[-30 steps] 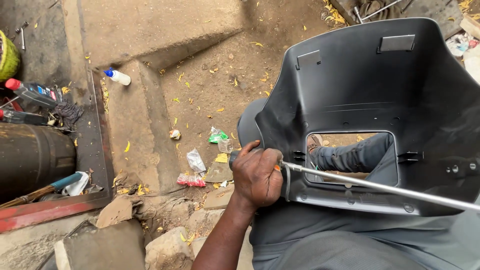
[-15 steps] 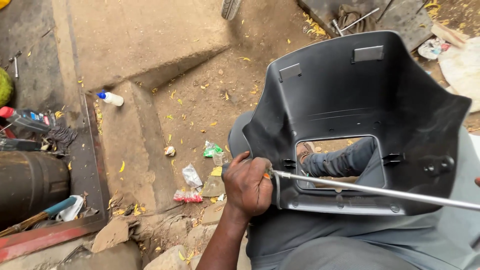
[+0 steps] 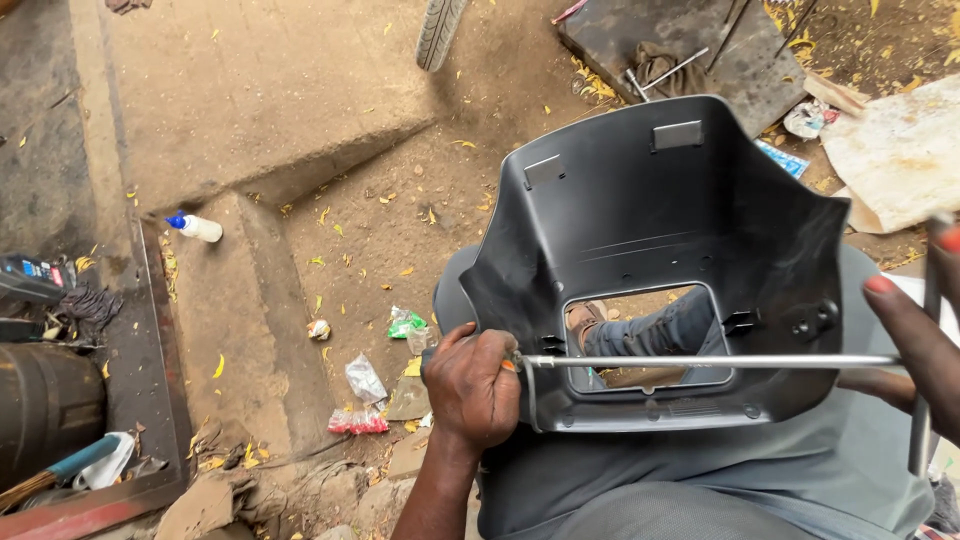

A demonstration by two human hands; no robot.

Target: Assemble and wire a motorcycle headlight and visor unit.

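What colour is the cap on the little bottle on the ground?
Blue, on a white bottle, seen in the head view.

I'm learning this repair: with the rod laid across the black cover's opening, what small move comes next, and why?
Probably steady the metal rod before pushing: the left hand grips its end at the black plastic cover, while the right hand only touches the far end with its fingertips.

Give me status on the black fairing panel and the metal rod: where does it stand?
Done: nothing looks finished; the black fairing panel lies loose on the lap. In hand: the left hand grips one end of the metal rod at the panel's lower left edge; the right hand fingers the other end. Left: no fastening is visible.
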